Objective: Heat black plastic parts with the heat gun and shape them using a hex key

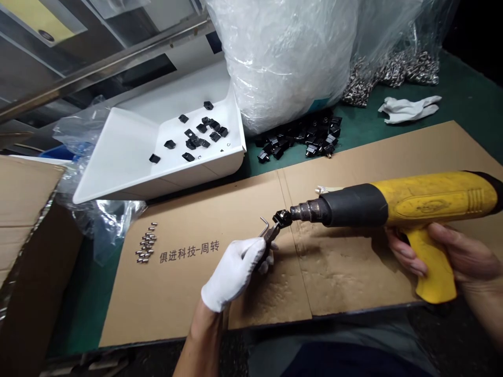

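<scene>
- My gloved left hand (pixel 236 269) is squeezing the pliers (pixel 269 240).
- Their tips are holding the black part (pixel 283 217), which is sitting beyond my fingers, well clear of the glove.
- My bare right hand (pixel 469 254) is wrapping round the grip of the yellow heat gun (pixel 432 201).
- Its nozzle (pixel 304 212) is pointing at the part, right beside it.

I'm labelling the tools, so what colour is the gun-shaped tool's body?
Yellow plastic-looking body, with a black front collar; the head view shows it.

Bin (pixel 133 180) behind cardboard (pixel 188 293); pin pile (pixel 146 244) on cardboard's left side.
</scene>
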The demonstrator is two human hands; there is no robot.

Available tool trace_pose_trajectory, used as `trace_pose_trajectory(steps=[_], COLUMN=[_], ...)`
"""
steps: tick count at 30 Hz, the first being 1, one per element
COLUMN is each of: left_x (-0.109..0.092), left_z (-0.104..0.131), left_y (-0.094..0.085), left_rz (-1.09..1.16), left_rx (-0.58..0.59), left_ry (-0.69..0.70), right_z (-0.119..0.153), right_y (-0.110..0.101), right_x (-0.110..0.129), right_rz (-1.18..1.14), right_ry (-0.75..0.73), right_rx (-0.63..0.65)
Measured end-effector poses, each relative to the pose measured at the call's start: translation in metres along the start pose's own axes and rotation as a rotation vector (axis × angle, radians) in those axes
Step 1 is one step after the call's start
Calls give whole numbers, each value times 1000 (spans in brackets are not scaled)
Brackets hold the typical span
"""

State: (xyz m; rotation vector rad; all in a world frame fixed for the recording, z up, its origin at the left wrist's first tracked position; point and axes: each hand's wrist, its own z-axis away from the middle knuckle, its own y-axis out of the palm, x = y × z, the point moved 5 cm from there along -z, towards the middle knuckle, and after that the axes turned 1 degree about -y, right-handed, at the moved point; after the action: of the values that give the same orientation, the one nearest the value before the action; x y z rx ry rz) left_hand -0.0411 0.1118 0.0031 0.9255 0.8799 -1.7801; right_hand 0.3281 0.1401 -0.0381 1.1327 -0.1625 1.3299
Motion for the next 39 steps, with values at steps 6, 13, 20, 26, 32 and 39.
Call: trace_pose_trajectory(steps=[6,13,20,26,32,39], left_x=[0,2,4,6,8,9], left_z=[1,2,2,3,3,3], left_y=[0,-1,-1,-2,-1,-1], left_rz=[15,64,48,62,64,60], left_rx=[-15,-12,-20,-16,-3,0], left_ry=[-18,-85,-76,-51,-53,-48], right_z=[-1,0,0,-1,2,-2], right_y=[-1,-5,-3,-2,-2,-7], right_x=[0,-1,-2,-1,0,-4], right_rz=[1,15,-17,2,-18,-37], right_ry=[6,13,5,10,11,-8], right_rx=[-24,3,-13,-9,-9,68])
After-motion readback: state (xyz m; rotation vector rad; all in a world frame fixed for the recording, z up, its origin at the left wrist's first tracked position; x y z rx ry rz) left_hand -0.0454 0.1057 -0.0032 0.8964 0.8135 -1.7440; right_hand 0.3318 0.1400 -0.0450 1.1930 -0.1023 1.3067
